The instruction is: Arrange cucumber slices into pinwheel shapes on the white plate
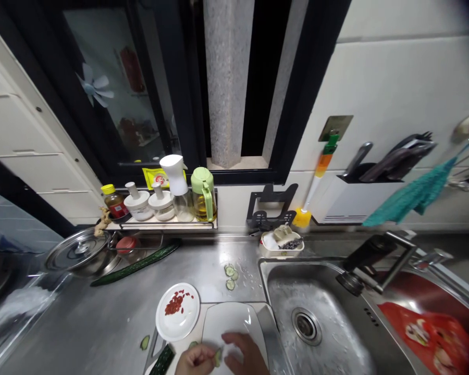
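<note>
At the bottom edge my left hand (194, 360) is closed in a pinch on a pale green cucumber slice (218, 357). Beside it my right hand (245, 354) rests on the white rectangular plate (230, 320), its fingers curled toward the same slice. A dark cucumber piece (162, 360) lies just left of my left hand. A small round white plate (177, 311) with chopped red chilli (176, 303) sits to the upper left of the hands.
A whole cucumber (138, 264) lies on the steel counter near a pot lid (78, 250). Loose slices (230, 274) lie by the sink (308, 312). Condiment bottles (172, 195) line the back rack. A faucet (375, 260) and a red board (430, 333) sit at right.
</note>
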Motion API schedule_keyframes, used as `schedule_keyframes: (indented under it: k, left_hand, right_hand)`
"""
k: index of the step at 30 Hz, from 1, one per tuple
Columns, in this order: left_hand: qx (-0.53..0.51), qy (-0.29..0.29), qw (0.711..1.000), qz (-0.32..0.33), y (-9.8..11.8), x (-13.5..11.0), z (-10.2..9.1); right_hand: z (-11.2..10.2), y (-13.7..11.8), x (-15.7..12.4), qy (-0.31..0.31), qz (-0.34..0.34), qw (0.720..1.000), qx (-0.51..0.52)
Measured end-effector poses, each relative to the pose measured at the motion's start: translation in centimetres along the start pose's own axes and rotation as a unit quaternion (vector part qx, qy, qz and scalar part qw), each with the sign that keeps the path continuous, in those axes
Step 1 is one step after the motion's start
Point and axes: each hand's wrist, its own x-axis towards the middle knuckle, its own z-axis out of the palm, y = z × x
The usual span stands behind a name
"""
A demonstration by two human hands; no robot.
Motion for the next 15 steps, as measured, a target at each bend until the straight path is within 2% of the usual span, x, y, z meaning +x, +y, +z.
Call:
schedule_keyframes:
  k: [4,7,11,15]
  left_hand:
    - [-0.030,-0.013,0.999,-0.019,1.0,-0.1,1.4]
    - [-0.078,-0.044,0.993,-0.073,1.2,0.2,1.7]
    - [-0.153,-0.077,0.978,-0.120,1.3,0.5,2.0]
    - [-0.172,-0.066,0.974,-0.132,1.3,0.9,2.6]
  right_hand:
    - [-0.3,-1.5,0.8,-0.012,0.045,0.999,0.010]
    - [-0.9,-2.2,0.8,-0.016,0.069,0.997,-0.008]
    - [-1.5,-2.6,0.5,-0.029,0.075,0.996,-0.035]
    - [-1.8,-2.5,0.4,-0.042,0.061,0.995,-0.069]
